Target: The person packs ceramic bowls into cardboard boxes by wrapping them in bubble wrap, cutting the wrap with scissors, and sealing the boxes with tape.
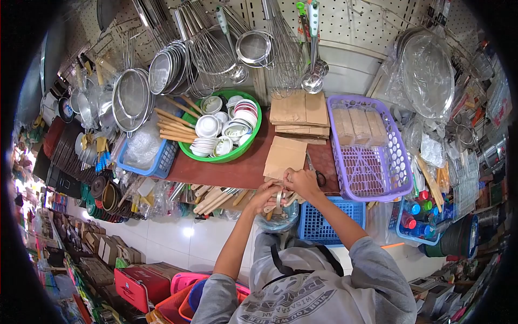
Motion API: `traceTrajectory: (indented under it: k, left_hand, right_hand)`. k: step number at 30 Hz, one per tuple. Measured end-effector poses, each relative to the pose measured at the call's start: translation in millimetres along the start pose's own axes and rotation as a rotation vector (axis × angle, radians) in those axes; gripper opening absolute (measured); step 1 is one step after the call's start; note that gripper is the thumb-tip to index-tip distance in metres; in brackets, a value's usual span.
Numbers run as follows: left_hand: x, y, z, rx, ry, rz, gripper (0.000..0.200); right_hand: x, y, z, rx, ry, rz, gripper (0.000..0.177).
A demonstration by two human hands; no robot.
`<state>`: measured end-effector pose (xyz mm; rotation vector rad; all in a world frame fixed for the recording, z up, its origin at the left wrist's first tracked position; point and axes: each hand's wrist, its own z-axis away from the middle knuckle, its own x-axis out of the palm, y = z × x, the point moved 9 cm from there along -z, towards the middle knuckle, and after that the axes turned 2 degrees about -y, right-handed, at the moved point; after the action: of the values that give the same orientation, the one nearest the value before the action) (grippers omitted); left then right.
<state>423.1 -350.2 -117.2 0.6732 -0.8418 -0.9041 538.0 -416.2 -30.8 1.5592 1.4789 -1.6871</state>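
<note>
My left hand is closed around a pale, wood-coloured piece, whose exact kind I cannot make out. Close beside it, my right hand is curled with its fingers pinched together. What they pinch is too small to tell. More pale wooden pieces show just under the hands, above a clear plastic bag. Directly beyond my hands lies a flat piece of brown cardboard. Scissors with dark handles rest right of the cardboard, near my right hand.
A green basin of small bowls stands at the left, near a blue basket. Stacked cardboard and a purple basket with wrapped blocks stand right. Below is another blue basket. Whisks and strainers hang above.
</note>
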Motion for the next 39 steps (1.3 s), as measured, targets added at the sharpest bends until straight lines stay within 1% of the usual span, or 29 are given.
traceTrajectory:
  k: [3, 12, 15, 18, 26, 30, 33, 36, 39]
  left_hand:
    - [2.4, 2.8, 3.0, -0.028, 0.000, -0.007, 0.040]
    - [-1.9, 2.7, -1.2, -0.026, 0.000, 0.000, 0.041]
    - [-2.4, 2.8, -1.5, -0.029, 0.000, -0.013, 0.041]
    - [-0.2, 4.3, -0.7, -0.044, -0.016, -0.027, 0.044]
    - [2.6, 6.5, -0.2, -0.069, -0.040, -0.015, 0.037]
    - [3.9, 4.5, 0.4, -0.070, -0.048, -0.011, 0.037]
    - [7.0, 7.0, 3.6, -0.074, -0.052, -0.008, 0.039]
    - [9.0, 4.4, 2.2, -0.063, -0.063, 0.003, 0.042]
    - [12.4, 3.9, 4.7, -0.064, -0.100, 0.020, 0.045]
  right_hand:
    - [-3.1, -1.4, 0.4, 0.003, 0.005, 0.010, 0.018]
    - [-4.7, -0.7, 1.7, -0.009, 0.048, -0.049, 0.016]
    - [-3.9, -0.5, 2.1, 0.003, 0.065, -0.025, 0.017]
    - [-3.8, 0.1, 1.8, 0.028, 0.028, -0.026, 0.016]
    - [-2.5, 5.4, 2.1, 0.059, 0.049, -0.051, 0.019]
    - [-12.4, 4.1, 3.2, 0.103, 0.064, -0.041, 0.020]
    - [-10.6, 8.9, 4.6, 0.142, 0.040, -0.066, 0.022]
    - [-11.5, 11.9, 7.5, 0.143, 0.062, -0.107, 0.020]
    - [-15.8, 17.1, 13.3, 0.200, -0.004, -0.267, 0.020]
